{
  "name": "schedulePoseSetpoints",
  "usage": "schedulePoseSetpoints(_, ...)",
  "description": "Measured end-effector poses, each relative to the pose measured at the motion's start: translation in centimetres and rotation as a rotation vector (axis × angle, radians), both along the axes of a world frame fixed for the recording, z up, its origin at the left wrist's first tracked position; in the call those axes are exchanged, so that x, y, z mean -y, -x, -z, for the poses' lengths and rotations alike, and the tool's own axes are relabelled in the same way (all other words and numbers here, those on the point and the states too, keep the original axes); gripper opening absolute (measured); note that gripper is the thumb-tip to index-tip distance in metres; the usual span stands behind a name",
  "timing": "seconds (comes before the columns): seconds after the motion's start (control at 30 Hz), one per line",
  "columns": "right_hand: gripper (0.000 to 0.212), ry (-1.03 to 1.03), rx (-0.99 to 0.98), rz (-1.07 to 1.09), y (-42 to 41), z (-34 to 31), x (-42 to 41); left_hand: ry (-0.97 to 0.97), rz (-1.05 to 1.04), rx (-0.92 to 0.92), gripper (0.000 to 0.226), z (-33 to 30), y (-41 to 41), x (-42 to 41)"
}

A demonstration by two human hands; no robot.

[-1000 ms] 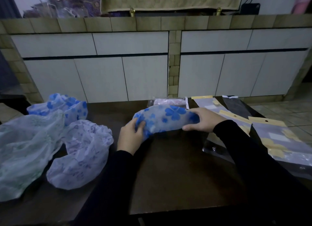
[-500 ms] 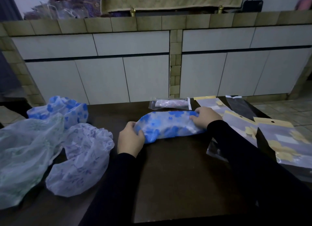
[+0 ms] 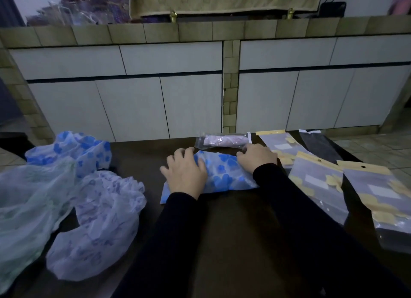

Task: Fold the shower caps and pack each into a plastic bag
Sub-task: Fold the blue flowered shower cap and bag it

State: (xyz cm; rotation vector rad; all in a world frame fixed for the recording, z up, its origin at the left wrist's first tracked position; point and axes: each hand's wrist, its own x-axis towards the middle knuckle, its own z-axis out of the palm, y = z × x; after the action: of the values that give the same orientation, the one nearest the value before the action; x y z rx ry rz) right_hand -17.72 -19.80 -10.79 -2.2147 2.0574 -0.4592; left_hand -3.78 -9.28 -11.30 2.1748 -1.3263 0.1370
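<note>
Head view: both hands are pressing a blue-flowered shower cap point(image 3: 224, 175) flat on the dark table point(image 3: 233, 226), near the middle of its far edge.
Left hand point(image 3: 185, 173) is lying palm down on the cap's left end, fingers spread and released; right hand point(image 3: 258, 156) is resting on its right end, fingers curled onto the fold, beside the empty plastic bags point(image 3: 320, 177) along the table's right edge.

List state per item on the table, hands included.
blue-flower cap: folded flat, pressed under both hands
left hand: open, palm down
right hand: fingers on cap's far edge
pink cap: bagged
three loose caps: unfolded, crumpled
empty bags: flat, unfilled
</note>
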Motion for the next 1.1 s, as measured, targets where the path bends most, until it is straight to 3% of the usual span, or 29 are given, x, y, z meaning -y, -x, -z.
schedulePoseSetpoints(0.13,0.034,-0.055,0.025,0.038,-1.4,1.8,0.3,-0.101,0.042,-0.092,0.041,1.3,-1.0,1.2)
schedulePoseSetpoints(0.33,0.015,0.099,0.216,-0.084,-1.1,3.7,0.9,-0.112,0.005,-0.207,0.028,2.1,-2.7,1.5)
schedulePoseSetpoints(0.57,0.02,0.271,0.177,-0.094,-1.0,3.9,1.5,-0.213,-0.092,-0.092,0.033,2.6,-3.6,1.9)
schedulePoseSetpoints(0.73,0.027,0.451,0.072,-0.242,-1.2,2.6,-0.3,-0.103,-0.122,-0.025,0.027,2.4,-3.0,1.8)
schedulePoseSetpoints(0.83,0.038,0.294,-0.014,-0.402,-2.7,2.4,-1.8,-0.023,-0.059,0.047,0.036,1.6,-2.5,1.8)
schedulePoseSetpoints(0.93,0.041,0.136,-0.034,-0.468,-2.8,2.7,-2.0,0.02,0.149,0.154,0.037,1.3,-1.3,1.9)
schedulePoseSetpoints(1.0,0.044,0.016,-0.06,-0.49,-2.7,3.1,-1.7,-0.044,0.278,0.126,0.034,1.7,-0.7,2.0)
schedulePoseSetpoints(1.1,0.05,-0.14,-0.16,-0.519,-2.6,3.5,-1.1,-0.303,0.338,0.073,0.042,2.6,-1.0,2.0)
